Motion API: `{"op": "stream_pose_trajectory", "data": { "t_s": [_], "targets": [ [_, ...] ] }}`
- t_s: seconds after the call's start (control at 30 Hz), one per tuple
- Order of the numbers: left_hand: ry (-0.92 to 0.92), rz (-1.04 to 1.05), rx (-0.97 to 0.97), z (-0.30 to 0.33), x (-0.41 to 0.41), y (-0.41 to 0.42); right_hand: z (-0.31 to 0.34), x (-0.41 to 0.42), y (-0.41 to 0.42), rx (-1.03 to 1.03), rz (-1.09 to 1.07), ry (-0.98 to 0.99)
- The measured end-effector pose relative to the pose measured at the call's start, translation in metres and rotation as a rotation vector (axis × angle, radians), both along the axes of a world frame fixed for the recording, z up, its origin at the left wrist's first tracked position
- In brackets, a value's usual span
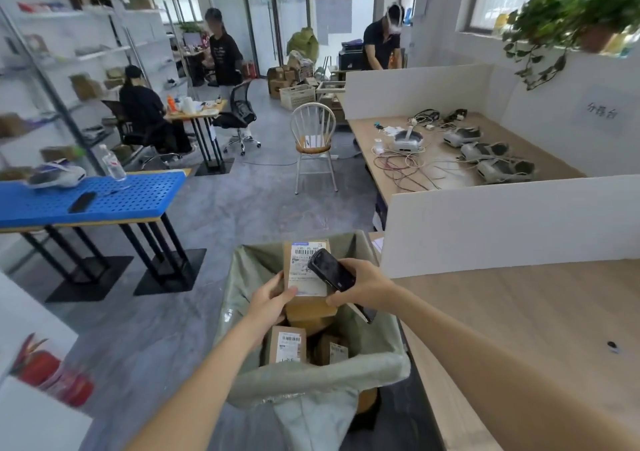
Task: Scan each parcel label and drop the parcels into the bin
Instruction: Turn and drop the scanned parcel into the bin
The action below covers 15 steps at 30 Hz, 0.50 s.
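One parcel (304, 277) gripped in left hand (273, 298), scanner (330, 270) in right hand (363, 286): keep the label flat, then drop it in the bin (363, 364).

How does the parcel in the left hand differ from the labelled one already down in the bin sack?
The held parcel is gripped by the left hand above the bin sack; the binned parcel lies loose inside it. The held parcel's label is partly covered by the scanner in the right hand; the binned parcel's label shows uncovered. Both are brown cardboard boxes with white barcode labels.

Two bare forearms, hands (273, 300) seemingly ringless, no sleeves visible
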<state>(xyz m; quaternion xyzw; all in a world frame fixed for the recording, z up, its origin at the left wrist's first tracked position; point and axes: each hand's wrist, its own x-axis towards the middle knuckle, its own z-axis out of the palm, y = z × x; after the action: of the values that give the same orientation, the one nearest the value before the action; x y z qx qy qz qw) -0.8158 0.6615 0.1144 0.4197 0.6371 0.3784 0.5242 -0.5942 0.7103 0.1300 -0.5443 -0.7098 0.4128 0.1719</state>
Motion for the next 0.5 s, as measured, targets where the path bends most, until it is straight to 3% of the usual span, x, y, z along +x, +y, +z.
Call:
{"op": "stream_pose_trajectory", "data": {
  "t_s": [0.5],
  "targets": [
    [-0.039,-0.126,-0.292,-0.156,-0.011,0.089,-0.149,-0.011,0.074,-0.297,-0.071,-0.181]
  ]
}}
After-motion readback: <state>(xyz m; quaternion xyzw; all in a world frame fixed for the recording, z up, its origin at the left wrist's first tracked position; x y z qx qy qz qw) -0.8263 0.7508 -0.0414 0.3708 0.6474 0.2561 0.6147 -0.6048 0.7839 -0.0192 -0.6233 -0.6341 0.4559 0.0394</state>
